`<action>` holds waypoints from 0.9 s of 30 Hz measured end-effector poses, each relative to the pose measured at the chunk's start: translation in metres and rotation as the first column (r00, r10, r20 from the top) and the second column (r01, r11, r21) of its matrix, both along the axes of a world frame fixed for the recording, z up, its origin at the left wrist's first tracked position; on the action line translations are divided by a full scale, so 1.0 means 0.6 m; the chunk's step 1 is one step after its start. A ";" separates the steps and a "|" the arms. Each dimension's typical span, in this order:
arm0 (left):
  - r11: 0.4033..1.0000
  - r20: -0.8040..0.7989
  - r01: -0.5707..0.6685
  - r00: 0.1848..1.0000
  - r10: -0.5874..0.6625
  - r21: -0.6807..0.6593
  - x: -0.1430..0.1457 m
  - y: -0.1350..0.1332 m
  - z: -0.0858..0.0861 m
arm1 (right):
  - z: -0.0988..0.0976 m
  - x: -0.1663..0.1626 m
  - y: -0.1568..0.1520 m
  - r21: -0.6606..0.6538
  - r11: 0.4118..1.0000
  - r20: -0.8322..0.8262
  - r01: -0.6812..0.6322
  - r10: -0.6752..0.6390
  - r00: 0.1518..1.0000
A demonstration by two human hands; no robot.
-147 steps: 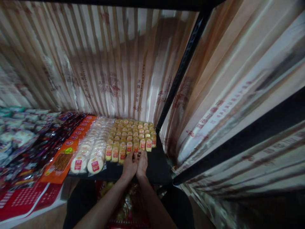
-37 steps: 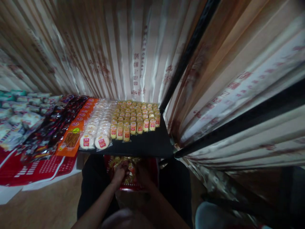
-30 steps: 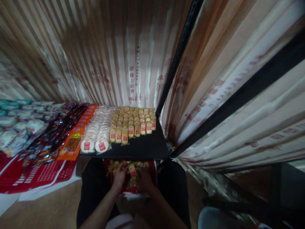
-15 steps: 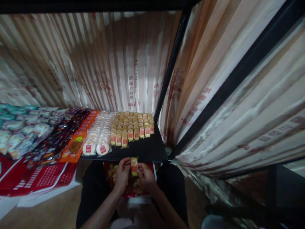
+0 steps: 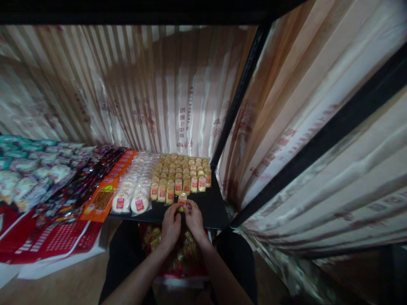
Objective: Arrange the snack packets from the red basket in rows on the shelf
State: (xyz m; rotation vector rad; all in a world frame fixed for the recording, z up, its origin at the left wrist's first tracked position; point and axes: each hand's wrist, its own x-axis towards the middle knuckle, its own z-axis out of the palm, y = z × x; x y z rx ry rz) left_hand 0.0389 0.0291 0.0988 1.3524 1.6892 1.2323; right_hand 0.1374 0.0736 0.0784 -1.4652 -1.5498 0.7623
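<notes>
Between my two hands is a small yellow wrapped snack (image 5: 182,199) with a red label, held upright above the black shelf (image 5: 210,207). My left hand (image 5: 172,222) grips its left side and my right hand (image 5: 193,215) its right side, fingers closed. Just beyond stand rows of the same yellow snacks (image 5: 178,176), packed side by side with red labels facing me. Below the shelf edge, between my knees, a red box (image 5: 162,271) holds many more yellow packets (image 5: 186,250), partly hidden by my forearms.
To the left lie rows of round white wrapped cakes (image 5: 140,203), orange snack packs (image 5: 101,199), dark shiny packets (image 5: 79,186) and white and green packets (image 5: 32,165). A red printed sheet (image 5: 57,241) hangs over the front. Black posts (image 5: 241,93) and pleated curtains (image 5: 143,84) enclose the shelf.
Both hands have moved forward with the yellow snack, from over the red box to above the shelf, close to the front row. The view has shifted slightly.
</notes>
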 end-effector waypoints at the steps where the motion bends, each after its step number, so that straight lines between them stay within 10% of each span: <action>1: 1.000 0.003 0.001 1.000 -0.001 -0.010 0.000 0.008 0.000 | 0.000 -0.003 0.007 0.005 1.000 0.006 0.013 -0.013 1.000; 16: 0.998 -0.058 0.036 0.998 -0.039 -0.057 -0.010 0.049 -0.024 | -0.015 -0.032 0.046 0.089 0.987 0.253 0.134 -0.153 0.955; 27: 0.999 -0.077 0.016 0.997 -0.013 0.042 -0.016 0.049 -0.042 | -0.018 -0.045 0.049 0.059 0.993 0.141 0.100 -0.108 0.984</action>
